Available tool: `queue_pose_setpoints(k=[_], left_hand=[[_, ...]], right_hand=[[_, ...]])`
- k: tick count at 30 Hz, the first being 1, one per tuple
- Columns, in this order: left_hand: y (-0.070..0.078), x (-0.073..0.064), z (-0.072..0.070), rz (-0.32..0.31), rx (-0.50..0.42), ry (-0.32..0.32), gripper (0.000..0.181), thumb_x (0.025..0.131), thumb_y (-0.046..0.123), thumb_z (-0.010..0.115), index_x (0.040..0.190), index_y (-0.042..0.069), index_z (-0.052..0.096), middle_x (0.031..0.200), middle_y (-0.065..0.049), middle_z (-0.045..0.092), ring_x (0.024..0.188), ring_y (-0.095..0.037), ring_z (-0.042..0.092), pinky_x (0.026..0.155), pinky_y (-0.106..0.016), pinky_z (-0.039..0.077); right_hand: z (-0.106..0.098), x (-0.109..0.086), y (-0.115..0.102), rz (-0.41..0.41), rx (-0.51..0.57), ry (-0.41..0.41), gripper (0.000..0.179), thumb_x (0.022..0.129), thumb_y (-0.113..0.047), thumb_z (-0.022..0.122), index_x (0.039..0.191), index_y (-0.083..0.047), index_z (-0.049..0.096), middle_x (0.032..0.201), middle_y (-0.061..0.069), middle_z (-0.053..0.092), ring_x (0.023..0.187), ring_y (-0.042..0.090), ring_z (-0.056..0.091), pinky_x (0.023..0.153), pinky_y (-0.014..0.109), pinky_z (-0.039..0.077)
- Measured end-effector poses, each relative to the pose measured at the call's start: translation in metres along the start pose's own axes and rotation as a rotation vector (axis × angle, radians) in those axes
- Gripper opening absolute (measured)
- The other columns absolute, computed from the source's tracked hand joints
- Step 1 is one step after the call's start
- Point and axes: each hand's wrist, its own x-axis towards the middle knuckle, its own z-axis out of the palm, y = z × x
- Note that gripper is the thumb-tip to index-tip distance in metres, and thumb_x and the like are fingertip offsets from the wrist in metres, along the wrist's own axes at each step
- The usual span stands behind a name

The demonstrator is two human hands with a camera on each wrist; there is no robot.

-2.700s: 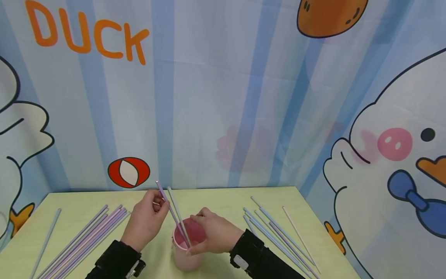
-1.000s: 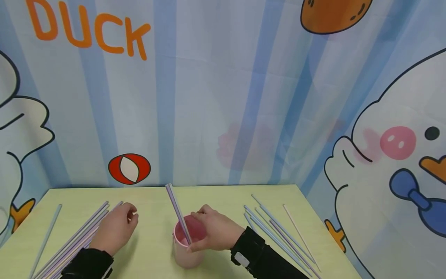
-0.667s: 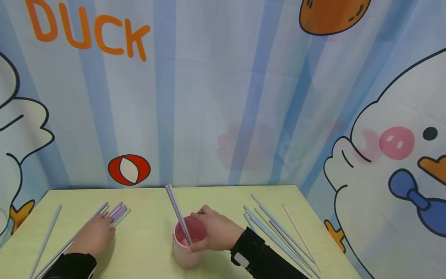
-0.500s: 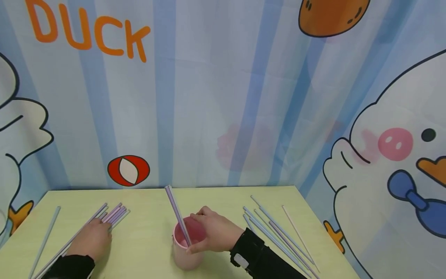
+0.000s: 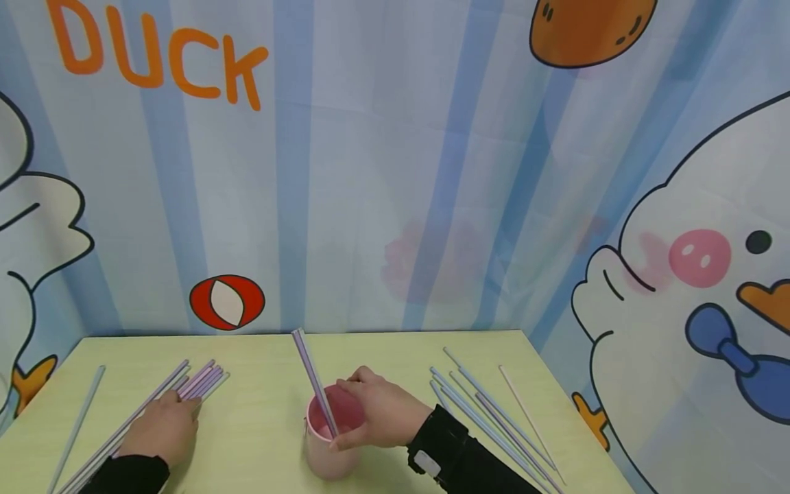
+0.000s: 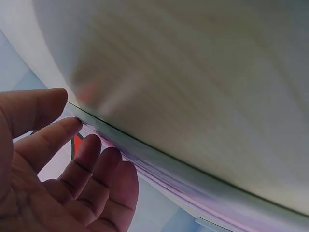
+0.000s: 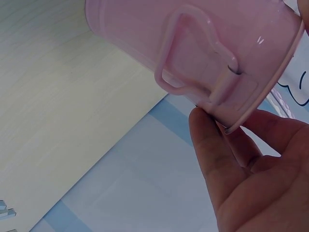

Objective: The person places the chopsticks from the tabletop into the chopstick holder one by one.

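Over the bundle of long thin pastel sticks (image 5: 200,382) on the left, my left hand (image 5: 162,427) rests with its fingers reaching onto them. In the left wrist view its fingers are loosely bent, the fingertips right at the sticks (image 6: 186,189), and the thumb stands apart. My right hand (image 5: 385,412) grips the rim of a small pink bucket (image 5: 333,461), thumb in front and fingers at the far side. Purple and pale sticks (image 5: 313,374) lean together inside it, tilted left. A wire loop handle (image 7: 166,50) shows on the bucket's side in the right wrist view.
One pale green stick (image 5: 77,425) lies alone at the far left of the yellow table (image 5: 259,384). Several bluish and purple sticks (image 5: 472,405) are spread on the right, with a pink one (image 5: 524,412) beside them. A duck-print curtain (image 5: 364,171) hangs behind.
My left hand let go of the purple stick in the bucket, moved left and came down onto the left bundle. The right hand has kept its grip on the bucket.
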Motion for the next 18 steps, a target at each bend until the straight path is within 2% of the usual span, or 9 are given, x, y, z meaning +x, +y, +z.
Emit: queue_pose_setpoints(k=[8, 13, 15, 18], left_hand=[[0.002, 0.001, 0.0, 0.024, 0.012, -0.007, 0.02, 0.087, 0.008, 0.07, 0.105, 0.0, 0.073, 0.086, -0.017, 0.057, 0.074, -0.031, 0.055, 0.07, -0.054, 0.054], [0.006, 0.002, 0.0, 0.038, -0.012, -0.008, 0.015, 0.086, 0.005, 0.07, 0.1, 0.001, 0.073, 0.085, -0.015, 0.061, 0.078, -0.032, 0.06, 0.075, -0.054, 0.054], [0.008, 0.002, 0.0, 0.031, -0.031, -0.023, 0.012, 0.085, 0.004, 0.07, 0.096, 0.0, 0.072, 0.083, -0.013, 0.063, 0.078, -0.032, 0.062, 0.075, -0.054, 0.054], [0.015, 0.004, -0.002, -0.003, -0.07, -0.085, 0.008, 0.086, 0.004, 0.069, 0.093, -0.001, 0.068, 0.081, -0.011, 0.064, 0.073, -0.028, 0.062, 0.073, -0.054, 0.054]], right_hand=[[-0.001, -0.002, -0.001, -0.004, 0.002, 0.003, 0.094, 0.069, -0.062, 0.076, 0.143, -0.009, 0.051, 0.12, -0.002, 0.052, 0.098, 0.009, 0.058, 0.082, 0.022, 0.056], [-0.002, -0.001, -0.001, -0.01, 0.002, 0.005, 0.094, 0.069, -0.061, 0.077, 0.143, -0.009, 0.051, 0.121, -0.001, 0.052, 0.098, 0.01, 0.058, 0.082, 0.022, 0.056], [-0.002, -0.001, -0.001, -0.014, -0.001, 0.008, 0.094, 0.069, -0.061, 0.076, 0.143, -0.009, 0.051, 0.121, -0.001, 0.052, 0.099, 0.009, 0.058, 0.083, 0.023, 0.056], [-0.001, -0.001, -0.001, -0.019, -0.004, 0.012, 0.094, 0.069, -0.061, 0.077, 0.143, -0.009, 0.051, 0.121, -0.001, 0.052, 0.099, 0.009, 0.058, 0.083, 0.022, 0.056]])
